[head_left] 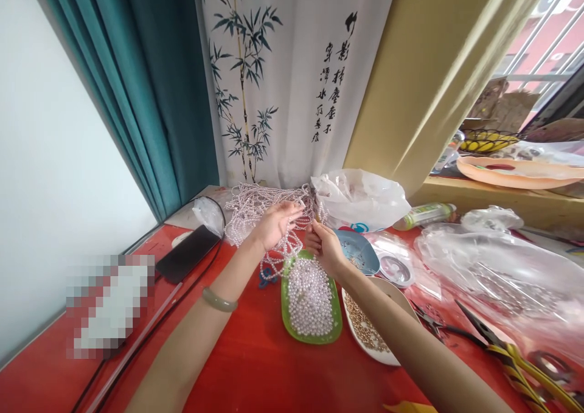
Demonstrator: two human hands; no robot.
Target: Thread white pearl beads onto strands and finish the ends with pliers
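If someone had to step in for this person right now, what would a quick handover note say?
Left hand: raised with fingers spread, pearl bead strands draped over it.
Right hand: closed in a pinch on the strands, just above the green tray.
Green tray is heaped with loose pearl beads. Beside it, a white dish holds small gold beads. Pliers lie at the right on the red table; a phone lies at the left.
Done: many strands are strung and piled at the back. Left: plenty of loose beads are in the tray.
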